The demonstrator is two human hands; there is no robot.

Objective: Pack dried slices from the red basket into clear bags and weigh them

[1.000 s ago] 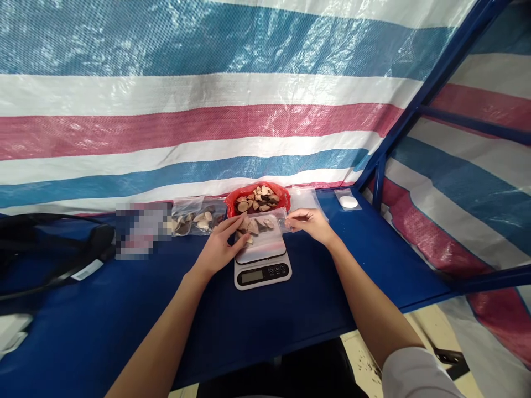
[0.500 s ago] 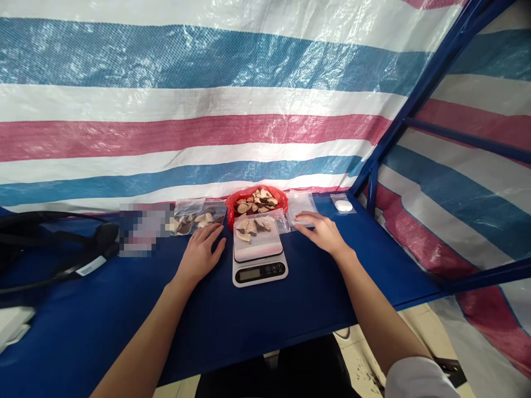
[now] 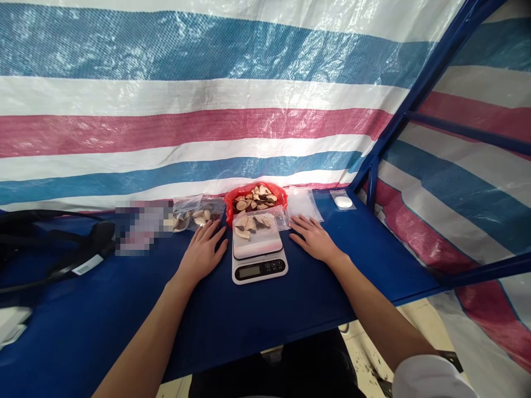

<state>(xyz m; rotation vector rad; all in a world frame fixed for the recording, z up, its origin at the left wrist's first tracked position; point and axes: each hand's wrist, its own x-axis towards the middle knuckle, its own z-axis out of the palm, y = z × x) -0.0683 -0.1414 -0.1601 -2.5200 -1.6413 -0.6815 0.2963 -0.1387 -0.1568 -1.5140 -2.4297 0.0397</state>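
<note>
A white kitchen scale (image 3: 261,272) stands on the blue table between my hands. On its plate lies a clear plastic bag (image 3: 271,225) with several dried slices, perhaps mushroom (image 3: 243,232). My left hand (image 3: 203,249) rests palm down left of the scale, fingers spread, its tips at the filled clear bags (image 3: 193,215). To the right of the scale my right hand (image 3: 313,237) lies flat with fingers apart, fingertips at the edge of the stacked clear bags (image 3: 302,203). Directly behind the scale sits a red plastic bag (image 3: 229,213) full of the same slices (image 3: 258,198).
A small clear bag with a white rounded object (image 3: 343,202) lies at the back right. Black straps or a headset (image 3: 83,249) and a white box (image 3: 14,323) occupy the left. A striped sheet (image 3: 207,132) hangs behind; blue frame bars (image 3: 373,182) rise at right.
My right hand has lowered and moved slightly left, flattening onto the table by the stacked bags. My left hand stays nearly in place. The view has shifted a little.
</note>
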